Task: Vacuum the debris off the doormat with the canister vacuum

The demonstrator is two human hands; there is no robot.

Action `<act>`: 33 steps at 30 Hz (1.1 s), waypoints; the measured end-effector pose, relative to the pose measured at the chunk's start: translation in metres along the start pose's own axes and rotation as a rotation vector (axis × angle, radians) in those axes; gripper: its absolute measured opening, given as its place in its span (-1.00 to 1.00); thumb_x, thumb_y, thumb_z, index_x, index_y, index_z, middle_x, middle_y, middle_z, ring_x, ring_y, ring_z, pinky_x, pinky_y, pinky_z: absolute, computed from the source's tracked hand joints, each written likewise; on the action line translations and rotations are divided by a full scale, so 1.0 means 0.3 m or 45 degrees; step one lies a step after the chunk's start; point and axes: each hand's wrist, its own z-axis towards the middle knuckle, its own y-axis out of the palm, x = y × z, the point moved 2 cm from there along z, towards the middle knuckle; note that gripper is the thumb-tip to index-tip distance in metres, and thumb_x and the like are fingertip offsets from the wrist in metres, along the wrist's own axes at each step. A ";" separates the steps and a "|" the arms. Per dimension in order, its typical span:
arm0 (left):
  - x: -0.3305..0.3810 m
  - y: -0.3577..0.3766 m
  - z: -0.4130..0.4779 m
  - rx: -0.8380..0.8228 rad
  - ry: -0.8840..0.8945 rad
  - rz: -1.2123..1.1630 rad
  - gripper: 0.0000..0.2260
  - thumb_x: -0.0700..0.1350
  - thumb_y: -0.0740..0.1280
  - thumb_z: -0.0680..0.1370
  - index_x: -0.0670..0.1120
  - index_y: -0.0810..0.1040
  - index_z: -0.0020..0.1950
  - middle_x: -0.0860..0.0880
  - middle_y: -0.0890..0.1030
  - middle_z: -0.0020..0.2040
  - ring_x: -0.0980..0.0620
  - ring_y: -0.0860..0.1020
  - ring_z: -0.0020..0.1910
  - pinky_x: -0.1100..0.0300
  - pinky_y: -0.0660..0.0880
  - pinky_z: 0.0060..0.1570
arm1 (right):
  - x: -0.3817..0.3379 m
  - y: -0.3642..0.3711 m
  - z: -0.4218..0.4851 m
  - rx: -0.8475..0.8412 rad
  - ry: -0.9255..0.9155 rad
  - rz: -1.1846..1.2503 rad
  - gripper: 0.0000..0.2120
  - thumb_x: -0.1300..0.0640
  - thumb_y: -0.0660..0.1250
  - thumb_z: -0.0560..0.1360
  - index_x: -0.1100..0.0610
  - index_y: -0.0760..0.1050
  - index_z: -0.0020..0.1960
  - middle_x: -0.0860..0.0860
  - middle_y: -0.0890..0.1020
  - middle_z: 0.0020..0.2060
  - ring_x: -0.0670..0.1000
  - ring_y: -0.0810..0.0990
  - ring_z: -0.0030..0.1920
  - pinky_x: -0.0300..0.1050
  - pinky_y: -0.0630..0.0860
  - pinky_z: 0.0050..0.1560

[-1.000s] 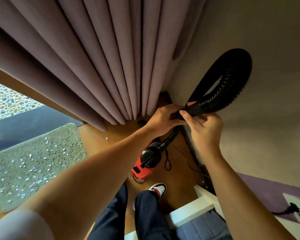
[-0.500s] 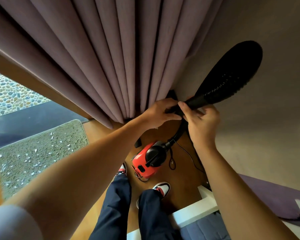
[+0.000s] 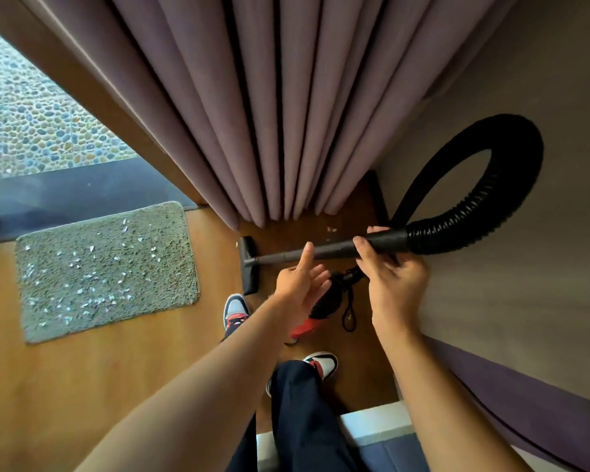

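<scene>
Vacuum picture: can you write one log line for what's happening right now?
right hand: gripping wand | left hand: open, off wand | floor nozzle: on wood floor, beside doormat | debris: on mat

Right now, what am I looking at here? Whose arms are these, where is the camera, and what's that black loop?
There is no robot: a camera on a person's head looks down at their own arms. The right hand grips a black vacuum wand; the loop is its ribbed hose. The left hand is open, one finger raised by the wand. The floor nozzle rests on the wooden floor, beside a doormat strewn with pale debris. The red canister sits by the feet.
</scene>
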 end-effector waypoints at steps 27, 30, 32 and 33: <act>-0.125 -0.411 -0.012 0.167 0.039 -0.293 -0.62 -0.34 0.47 0.49 -0.20 0.47 0.26 -0.19 0.65 0.06 -0.18 0.71 -0.07 0.00 0.67 -0.18 | 0.162 0.225 -0.226 -1.304 0.474 -1.678 -0.23 0.06 0.58 0.38 -0.06 0.36 0.53 0.07 0.59 0.33 0.08 0.59 0.27 -0.09 0.54 0.20; -0.115 -0.524 -0.018 0.226 0.085 -0.304 -0.63 -0.36 0.46 0.49 -0.25 0.49 0.26 -0.14 0.68 -0.02 -0.17 0.70 -0.03 0.05 0.66 -0.20 | 0.268 0.270 -0.310 -1.226 0.672 -1.269 -0.39 0.31 0.53 0.39 0.02 0.53 0.39 0.07 0.71 -0.01 -0.03 0.73 -0.23 -0.08 0.69 -0.23; -0.120 -0.600 -0.015 0.271 0.107 -0.315 -0.72 -0.36 0.46 0.49 -0.14 0.51 0.12 -0.09 0.69 -0.04 -0.11 0.70 -0.06 0.10 0.65 -0.21 | 0.313 0.314 -0.363 -1.169 0.784 -1.077 -0.46 0.42 0.46 0.41 0.08 0.56 0.33 0.12 0.69 -0.09 0.01 0.72 -0.32 -0.09 0.67 -0.33; -0.122 -0.635 -0.014 0.285 0.115 -0.330 -0.72 -0.36 0.47 0.48 -0.09 0.50 0.07 -0.07 0.69 -0.03 -0.08 0.71 -0.08 0.12 0.64 -0.23 | 0.333 0.334 -0.385 -1.158 0.810 -1.028 -0.50 0.45 0.44 0.42 0.09 0.58 0.29 0.15 0.68 -0.11 0.05 0.71 -0.33 -0.11 0.65 -0.35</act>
